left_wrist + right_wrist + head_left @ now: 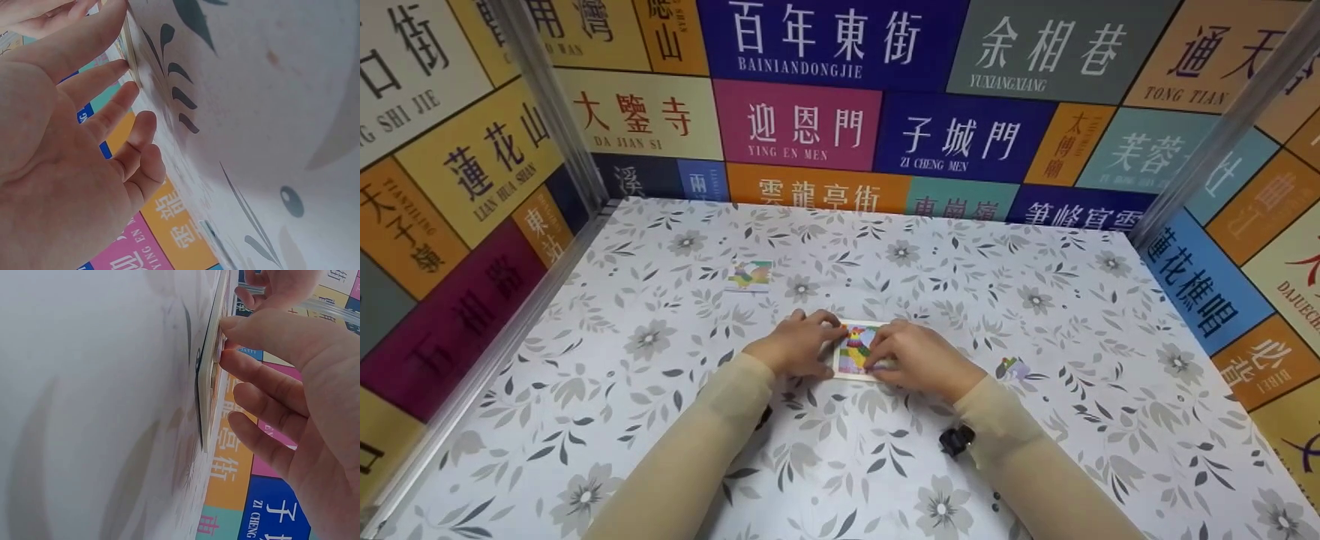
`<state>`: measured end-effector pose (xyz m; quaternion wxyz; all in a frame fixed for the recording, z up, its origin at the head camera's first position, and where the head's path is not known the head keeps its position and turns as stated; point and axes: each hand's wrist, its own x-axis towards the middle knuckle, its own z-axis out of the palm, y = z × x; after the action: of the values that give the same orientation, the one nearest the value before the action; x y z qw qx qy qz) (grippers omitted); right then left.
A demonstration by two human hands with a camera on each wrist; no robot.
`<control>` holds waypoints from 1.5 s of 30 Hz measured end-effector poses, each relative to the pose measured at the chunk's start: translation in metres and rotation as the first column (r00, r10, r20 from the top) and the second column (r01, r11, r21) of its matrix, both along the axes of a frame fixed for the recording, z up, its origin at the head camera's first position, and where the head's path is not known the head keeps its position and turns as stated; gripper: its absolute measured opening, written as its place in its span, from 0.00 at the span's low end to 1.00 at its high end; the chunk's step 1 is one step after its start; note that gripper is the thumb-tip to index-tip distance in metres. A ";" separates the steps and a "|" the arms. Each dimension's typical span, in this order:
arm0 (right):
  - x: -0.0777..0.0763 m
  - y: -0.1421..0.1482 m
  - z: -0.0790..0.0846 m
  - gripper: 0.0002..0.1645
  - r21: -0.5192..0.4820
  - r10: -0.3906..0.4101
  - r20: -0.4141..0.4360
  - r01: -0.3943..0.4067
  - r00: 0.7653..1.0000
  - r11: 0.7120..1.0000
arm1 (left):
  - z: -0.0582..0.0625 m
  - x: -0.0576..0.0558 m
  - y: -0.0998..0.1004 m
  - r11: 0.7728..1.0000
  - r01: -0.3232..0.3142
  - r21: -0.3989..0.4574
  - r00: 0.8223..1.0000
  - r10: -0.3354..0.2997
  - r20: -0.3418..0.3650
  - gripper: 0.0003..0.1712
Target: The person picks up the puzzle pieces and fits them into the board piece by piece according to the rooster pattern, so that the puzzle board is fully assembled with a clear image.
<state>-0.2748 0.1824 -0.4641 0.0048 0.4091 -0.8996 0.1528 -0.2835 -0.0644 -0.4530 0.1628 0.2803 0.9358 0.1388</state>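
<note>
A small puzzle board [851, 376] with a white rim and a colourful bird picture lies flat mid-table between both hands. My left hand [797, 345] holds its left side, index fingertip near the top corner and thumb near the bottom one. In the left wrist view, fingertips meet the thin board edge [131, 50]. My right hand [919, 356] reaches over the board's right half, thumb and index finger pinching a small puzzle piece [218, 352] at its surface. The right hand covers part of the picture in the head view.
A square picture card [750, 276] in similar colours lies farther back on the left. To the right of my right hand rests a loose purple-and-green puzzle piece [1013, 367]. The floral tabletop [660, 390] is bounded by sign-covered panels [802, 124] at the back and sides.
</note>
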 end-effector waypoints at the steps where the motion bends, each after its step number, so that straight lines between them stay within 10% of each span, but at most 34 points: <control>1: 0.000 0.000 0.000 0.06 0.001 -0.001 0.001 0.001 1.000 1.000 | 0.000 0.000 0.000 1.000 0.000 0.000 1.000 0.000 -0.002 0.43; 19: 0.008 0.014 0.002 0.08 -0.049 -0.130 0.146 0.139 0.981 0.989 | 0.000 -0.002 0.001 0.999 -0.040 -0.011 0.997 0.041 0.060 0.43; 45: 0.019 0.080 0.001 0.09 -0.082 -0.232 0.097 0.240 0.968 0.967 | 0.000 -0.001 0.002 0.999 -0.032 0.000 0.998 0.032 0.050 0.43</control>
<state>-0.2562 0.2622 -0.4627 0.0031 0.2915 -0.9331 0.2105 -0.2849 -0.0629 -0.4529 0.1836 0.2620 0.9357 0.1488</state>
